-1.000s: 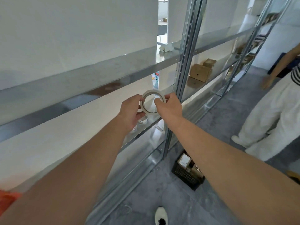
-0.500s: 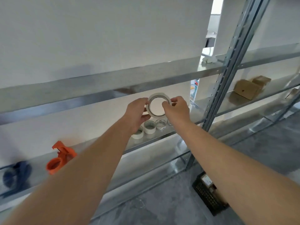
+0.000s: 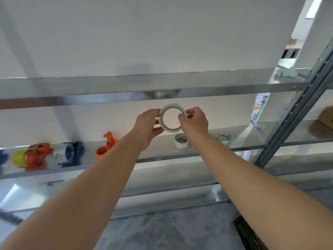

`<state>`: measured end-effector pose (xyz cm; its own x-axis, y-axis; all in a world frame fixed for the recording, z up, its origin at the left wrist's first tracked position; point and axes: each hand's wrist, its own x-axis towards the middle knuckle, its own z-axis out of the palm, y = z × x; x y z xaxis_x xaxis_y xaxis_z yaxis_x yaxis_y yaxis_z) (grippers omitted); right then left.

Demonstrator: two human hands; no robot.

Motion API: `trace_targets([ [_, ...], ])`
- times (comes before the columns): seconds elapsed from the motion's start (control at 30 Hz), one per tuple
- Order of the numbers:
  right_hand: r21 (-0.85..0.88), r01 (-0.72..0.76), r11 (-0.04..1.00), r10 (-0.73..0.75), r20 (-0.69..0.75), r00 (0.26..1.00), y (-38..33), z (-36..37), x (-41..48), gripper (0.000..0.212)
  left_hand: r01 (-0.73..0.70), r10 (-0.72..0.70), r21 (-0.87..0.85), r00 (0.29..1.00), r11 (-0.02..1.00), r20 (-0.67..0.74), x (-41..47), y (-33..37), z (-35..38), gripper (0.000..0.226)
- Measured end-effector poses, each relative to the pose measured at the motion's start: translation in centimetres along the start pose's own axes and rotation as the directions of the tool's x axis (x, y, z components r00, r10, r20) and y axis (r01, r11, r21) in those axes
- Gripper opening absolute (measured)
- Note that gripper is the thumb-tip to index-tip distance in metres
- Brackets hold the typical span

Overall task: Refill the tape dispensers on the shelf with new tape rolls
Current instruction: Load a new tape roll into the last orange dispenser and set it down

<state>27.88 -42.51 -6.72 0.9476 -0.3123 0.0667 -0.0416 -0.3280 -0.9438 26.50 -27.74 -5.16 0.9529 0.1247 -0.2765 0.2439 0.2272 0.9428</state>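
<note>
I hold a white tape roll (image 3: 166, 108) up in front of the metal shelf (image 3: 162, 156), its hole facing me. My left hand (image 3: 147, 126) grips its left edge and my right hand (image 3: 193, 121) pinches its right edge. An empty orange dispenser (image 3: 106, 147) stands on the shelf to the left. Further left lie a blue dispenser (image 3: 69, 153) holding a roll and another orange dispenser (image 3: 35, 155) with a yellow roll. More tape rolls (image 3: 181, 140) sit on the shelf under my right forearm, with another roll (image 3: 224, 137) to the right.
A steel upright post (image 3: 295, 109) rises at the right. A cardboard box (image 3: 327, 117) sits on the shelf beyond it. The upper shelf beam (image 3: 144, 83) runs just above my hands. A black crate (image 3: 246, 233) stands on the grey floor at lower right.
My view has swung left along the shelf, bringing the dispensers into sight. Both hands keep the same hold on the roll. The person at the right is out of view.
</note>
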Motion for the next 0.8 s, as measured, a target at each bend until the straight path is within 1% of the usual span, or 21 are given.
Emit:
trace_targets([
  [0.13,-0.001,0.031,1.000,-0.031,0.050,0.998,-1.4,3.1,-1.5,0.024,-0.010,0.009,-0.021,0.998,1.000,-0.059,-0.5,0.6,-3.8,0.021],
  [0.3,-0.007,0.063,0.998,-0.063,0.070,0.996,-3.2,7.5,-3.6,0.023,-0.015,0.010,-0.046,0.994,0.999,-0.110,-0.8,1.4,-9.0,0.021],
  [0.47,-0.012,0.062,0.998,-0.060,0.095,0.994,-4.9,12.8,-6.0,0.024,-0.002,-0.007,-0.079,0.993,0.997,-0.115,-1.1,2.4,-15.1,0.019],
  [0.57,-0.016,0.059,0.998,-0.057,0.103,0.993,-5.8,15.8,-7.6,0.025,0.017,-0.025,-0.067,0.993,0.998,-0.112,-0.5,3.0,-18.9,0.021],
  [0.67,-0.024,0.058,0.998,-0.056,0.094,0.994,-6.8,18.7,-8.9,0.026,0.033,-0.039,-0.057,0.994,0.998,-0.100,0.3,3.6,-22.7,0.027],
  [0.8,-0.037,0.045,0.998,-0.042,0.080,0.996,-7.5,22.3,-10.2,0.024,0.040,-0.044,-0.052,0.995,0.998,-0.089,1.2,4.1,-26.7,0.028],
])
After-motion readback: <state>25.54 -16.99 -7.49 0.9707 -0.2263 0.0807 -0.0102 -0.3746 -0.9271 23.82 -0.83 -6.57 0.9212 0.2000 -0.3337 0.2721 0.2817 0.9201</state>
